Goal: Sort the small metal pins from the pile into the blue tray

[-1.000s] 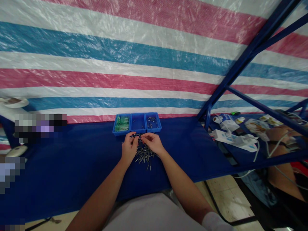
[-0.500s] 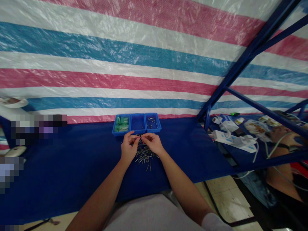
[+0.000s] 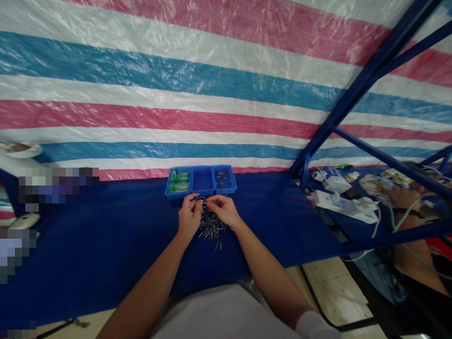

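Note:
A pile of small dark metal pins (image 3: 213, 227) lies on the blue table. Over its left upper edge is my left hand (image 3: 189, 214), thumb and fingers pinched on something too small to make out. My right hand (image 3: 225, 210) faces it from the right, its fingertips also pinched together close to the left ones. Just beyond the hands stand three joined blue bins: the left bin (image 3: 178, 181) holds green and clear pieces, the middle bin (image 3: 202, 180) has a few tiny bits, and the right bin (image 3: 223, 179) contains several small pins.
A blue metal frame (image 3: 353, 101) slants up at the right. Behind it are a white power strip (image 3: 344, 205), cables, packets and another person's arm (image 3: 409, 221). A striped plastic sheet (image 3: 176, 113) hangs behind the blue table (image 3: 116, 235). Blurred items are at the far left.
The fingertips of my two hands have parted slightly, and my left fingers have shifted a little. At the right, the other person's hand has moved up and left.

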`<action>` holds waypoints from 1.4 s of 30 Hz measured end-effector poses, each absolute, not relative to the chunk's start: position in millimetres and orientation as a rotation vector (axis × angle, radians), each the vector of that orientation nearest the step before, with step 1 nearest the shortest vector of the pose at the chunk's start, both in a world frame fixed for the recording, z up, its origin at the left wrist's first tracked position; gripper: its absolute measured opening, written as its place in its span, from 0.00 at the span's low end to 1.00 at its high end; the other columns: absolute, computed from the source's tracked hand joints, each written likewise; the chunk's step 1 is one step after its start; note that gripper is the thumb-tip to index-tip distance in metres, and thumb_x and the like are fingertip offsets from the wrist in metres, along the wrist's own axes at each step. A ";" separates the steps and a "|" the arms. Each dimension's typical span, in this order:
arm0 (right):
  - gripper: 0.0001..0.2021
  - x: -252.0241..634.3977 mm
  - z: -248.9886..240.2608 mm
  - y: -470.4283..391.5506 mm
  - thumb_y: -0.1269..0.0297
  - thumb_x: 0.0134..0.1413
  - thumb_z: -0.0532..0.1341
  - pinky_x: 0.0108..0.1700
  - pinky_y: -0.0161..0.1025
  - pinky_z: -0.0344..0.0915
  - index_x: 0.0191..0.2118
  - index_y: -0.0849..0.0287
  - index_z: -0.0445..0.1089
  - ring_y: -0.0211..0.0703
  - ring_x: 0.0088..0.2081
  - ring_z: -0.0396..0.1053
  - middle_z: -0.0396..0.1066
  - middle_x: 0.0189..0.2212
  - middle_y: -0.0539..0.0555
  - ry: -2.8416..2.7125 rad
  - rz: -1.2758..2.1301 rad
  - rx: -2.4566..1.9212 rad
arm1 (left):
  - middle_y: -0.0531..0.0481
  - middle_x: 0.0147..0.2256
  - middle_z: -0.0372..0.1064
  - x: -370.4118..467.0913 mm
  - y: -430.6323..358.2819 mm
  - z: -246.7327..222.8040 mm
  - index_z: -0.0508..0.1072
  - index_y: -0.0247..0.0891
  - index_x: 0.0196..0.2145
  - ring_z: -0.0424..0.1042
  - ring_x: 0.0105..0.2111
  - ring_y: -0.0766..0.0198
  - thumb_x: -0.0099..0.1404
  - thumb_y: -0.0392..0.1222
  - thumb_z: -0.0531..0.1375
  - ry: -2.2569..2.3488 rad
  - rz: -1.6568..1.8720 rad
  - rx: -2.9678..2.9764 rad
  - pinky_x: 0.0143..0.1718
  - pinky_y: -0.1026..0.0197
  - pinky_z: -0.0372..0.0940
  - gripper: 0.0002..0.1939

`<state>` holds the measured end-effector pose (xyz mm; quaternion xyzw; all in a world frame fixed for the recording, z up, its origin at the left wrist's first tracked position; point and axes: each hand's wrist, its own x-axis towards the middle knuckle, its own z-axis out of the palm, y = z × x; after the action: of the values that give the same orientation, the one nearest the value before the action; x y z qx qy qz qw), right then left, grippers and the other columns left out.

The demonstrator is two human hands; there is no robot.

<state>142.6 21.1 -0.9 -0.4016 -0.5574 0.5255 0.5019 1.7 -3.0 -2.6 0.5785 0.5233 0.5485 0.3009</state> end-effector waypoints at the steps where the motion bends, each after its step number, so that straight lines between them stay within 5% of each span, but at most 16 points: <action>1: 0.12 142.7 -0.8 21.2 0.57 0.43 0.67 0.32 0.36 0.68 0.32 0.59 0.74 0.38 0.26 0.70 0.75 0.27 0.52 -1.348 1.266 -0.970 | 0.60 0.20 0.64 1.9 -3.4 -2.0 0.63 0.39 0.48 0.64 0.17 0.71 0.64 0.46 0.55 1.378 1.446 1.527 0.22 0.68 0.60 0.16; 12: 0.13 144.8 -4.4 25.0 0.55 0.44 0.67 0.31 0.36 0.68 0.33 0.58 0.75 0.39 0.26 0.70 0.74 0.25 0.52 -1.316 1.228 -0.976 | 0.48 0.37 0.72 4.1 -1.0 -4.5 0.62 0.38 0.46 0.71 0.23 0.70 0.60 0.45 0.60 1.276 1.554 1.537 0.26 0.66 0.68 0.18; 42: 0.11 142.7 -4.3 20.2 0.58 0.45 0.66 0.35 0.38 0.69 0.35 0.58 0.75 0.40 0.29 0.71 0.75 0.29 0.53 -1.411 1.207 -0.987 | 0.60 0.17 0.61 2.7 -3.6 0.0 0.66 0.39 0.41 0.62 0.15 0.71 0.66 0.47 0.52 1.329 1.435 1.536 0.19 0.68 0.58 0.11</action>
<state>142.7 20.2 -4.3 -0.4074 -0.5824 0.4984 0.4965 2.7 -3.6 0.0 0.5848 0.5059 0.5465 0.3216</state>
